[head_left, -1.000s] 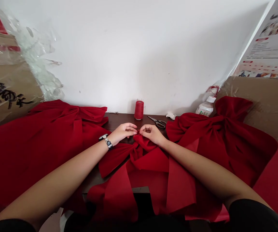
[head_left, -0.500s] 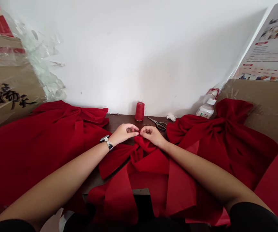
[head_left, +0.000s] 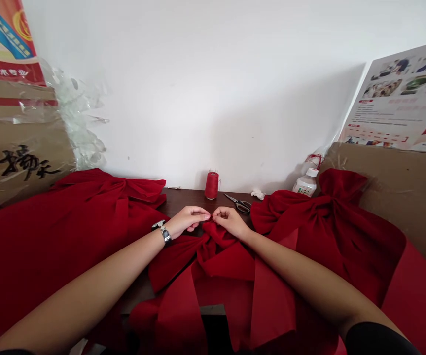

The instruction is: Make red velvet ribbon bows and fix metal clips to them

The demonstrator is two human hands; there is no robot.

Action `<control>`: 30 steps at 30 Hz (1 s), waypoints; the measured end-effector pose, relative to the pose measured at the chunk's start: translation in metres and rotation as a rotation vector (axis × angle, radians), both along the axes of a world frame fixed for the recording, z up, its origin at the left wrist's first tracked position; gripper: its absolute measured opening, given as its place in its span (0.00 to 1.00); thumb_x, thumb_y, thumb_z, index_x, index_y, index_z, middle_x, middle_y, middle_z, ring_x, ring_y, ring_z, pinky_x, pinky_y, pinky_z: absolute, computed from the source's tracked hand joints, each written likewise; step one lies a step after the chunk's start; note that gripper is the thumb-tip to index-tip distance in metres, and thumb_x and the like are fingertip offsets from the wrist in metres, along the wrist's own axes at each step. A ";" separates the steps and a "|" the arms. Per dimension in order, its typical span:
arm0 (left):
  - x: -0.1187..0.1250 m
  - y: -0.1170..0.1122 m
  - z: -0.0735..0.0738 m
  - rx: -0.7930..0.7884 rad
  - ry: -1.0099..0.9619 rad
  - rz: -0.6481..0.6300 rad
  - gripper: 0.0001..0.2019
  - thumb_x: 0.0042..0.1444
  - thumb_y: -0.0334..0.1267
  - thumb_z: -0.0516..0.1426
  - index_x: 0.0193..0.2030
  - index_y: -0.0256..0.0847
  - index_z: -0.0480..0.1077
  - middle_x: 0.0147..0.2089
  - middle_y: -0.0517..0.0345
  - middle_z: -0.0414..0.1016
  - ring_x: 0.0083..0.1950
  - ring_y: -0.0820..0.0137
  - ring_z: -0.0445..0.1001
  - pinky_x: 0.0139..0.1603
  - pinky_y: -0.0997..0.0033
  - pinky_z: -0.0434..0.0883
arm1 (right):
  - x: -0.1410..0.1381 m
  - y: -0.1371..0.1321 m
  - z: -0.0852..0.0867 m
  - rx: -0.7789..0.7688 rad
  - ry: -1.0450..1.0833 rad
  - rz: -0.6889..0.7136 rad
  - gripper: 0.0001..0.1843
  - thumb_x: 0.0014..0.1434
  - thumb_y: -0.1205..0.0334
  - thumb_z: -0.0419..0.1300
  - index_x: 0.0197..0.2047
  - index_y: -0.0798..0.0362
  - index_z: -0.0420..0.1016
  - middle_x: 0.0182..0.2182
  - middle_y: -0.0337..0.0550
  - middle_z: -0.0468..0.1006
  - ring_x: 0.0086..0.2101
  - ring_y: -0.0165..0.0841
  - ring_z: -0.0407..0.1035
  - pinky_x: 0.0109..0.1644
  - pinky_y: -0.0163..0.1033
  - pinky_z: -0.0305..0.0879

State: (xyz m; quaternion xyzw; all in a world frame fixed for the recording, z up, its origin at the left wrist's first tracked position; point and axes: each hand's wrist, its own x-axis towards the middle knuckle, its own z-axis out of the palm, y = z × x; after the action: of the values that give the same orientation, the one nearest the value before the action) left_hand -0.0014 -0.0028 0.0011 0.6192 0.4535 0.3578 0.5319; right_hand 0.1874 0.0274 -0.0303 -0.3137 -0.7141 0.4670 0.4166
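Pinched close, the left hand (head_left: 187,220) and right hand (head_left: 230,222) almost meet, their fingertips clamped on the top of the gathered knot of a red fabric bow (head_left: 220,254). Whether a needle or thread lies between them is too small to tell. The bow sits on the near edge of a dark wooden table (head_left: 187,198), directly under the hands, with its two loops spread and long, flat tails hanging toward the person.

Its loops and tails look formed, so the only part under work appears to be the centre knot. A larger finished-looking bow (head_left: 87,217) lies to the left and another (head_left: 340,222) to the right, each cinched at the middle.

Beyond the hands, a spool of red thread (head_left: 211,185) stands upright on the table, with scissors (head_left: 239,203) lying just to its right. Nearby are a crumpled white scrap (head_left: 258,194) and a plastic bottle (head_left: 305,184). A wristwatch (head_left: 164,235) circles the left wrist. Behind everything rises a white wall (head_left: 198,88). Cardboard sheets (head_left: 20,153) with black brush lettering lean at the left, partly wrapped in clear plastic (head_left: 80,118), and a printed poster (head_left: 394,93) sits at the upper right.
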 end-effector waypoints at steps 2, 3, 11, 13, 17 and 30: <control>0.001 -0.001 0.000 -0.004 0.028 -0.004 0.22 0.42 0.50 0.65 0.39 0.34 0.75 0.20 0.67 0.58 0.21 0.80 0.51 0.20 0.78 0.47 | 0.000 0.000 0.000 0.004 -0.004 0.005 0.09 0.49 0.58 0.60 0.27 0.56 0.68 0.23 0.36 0.70 0.24 0.25 0.62 0.30 0.32 0.58; 0.002 -0.001 0.000 -0.005 0.039 0.000 0.21 0.42 0.50 0.66 0.37 0.34 0.75 0.19 0.67 0.57 0.21 0.80 0.51 0.20 0.78 0.47 | 0.000 0.000 0.000 0.007 -0.007 0.008 0.09 0.49 0.58 0.60 0.28 0.56 0.68 0.23 0.36 0.70 0.23 0.25 0.62 0.30 0.32 0.58; 0.002 0.002 -0.004 -0.008 0.013 0.027 0.21 0.42 0.51 0.65 0.34 0.33 0.76 0.24 0.62 0.64 0.23 0.80 0.55 0.20 0.78 0.47 | 0.000 -0.001 0.000 0.075 -0.017 0.020 0.08 0.51 0.59 0.58 0.27 0.55 0.67 0.25 0.37 0.70 0.24 0.25 0.62 0.31 0.32 0.59; 0.001 0.002 -0.004 -0.011 0.011 0.033 0.20 0.42 0.50 0.65 0.34 0.33 0.76 0.24 0.62 0.64 0.24 0.80 0.55 0.20 0.78 0.48 | 0.000 -0.003 0.002 0.106 -0.028 0.029 0.07 0.50 0.61 0.58 0.27 0.56 0.68 0.24 0.36 0.69 0.24 0.24 0.60 0.29 0.31 0.57; 0.002 0.002 -0.003 -0.007 0.011 0.046 0.21 0.42 0.51 0.65 0.34 0.33 0.76 0.22 0.64 0.62 0.23 0.79 0.55 0.21 0.78 0.49 | 0.002 -0.009 0.005 0.172 -0.060 0.046 0.03 0.49 0.65 0.59 0.27 0.56 0.68 0.22 0.34 0.66 0.22 0.23 0.56 0.28 0.30 0.53; 0.004 0.002 -0.005 0.041 0.034 0.036 0.20 0.42 0.49 0.65 0.34 0.32 0.77 0.21 0.62 0.64 0.23 0.79 0.55 0.21 0.77 0.52 | 0.002 -0.011 0.009 0.242 -0.146 0.031 0.06 0.53 0.62 0.57 0.28 0.55 0.67 0.22 0.34 0.65 0.22 0.24 0.56 0.27 0.30 0.53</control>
State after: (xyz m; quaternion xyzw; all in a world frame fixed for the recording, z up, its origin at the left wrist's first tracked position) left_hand 0.0028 -0.0013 -0.0036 0.6276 0.4662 0.3659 0.5048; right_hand 0.1896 0.0167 -0.0210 -0.2832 -0.7982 0.3600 0.3911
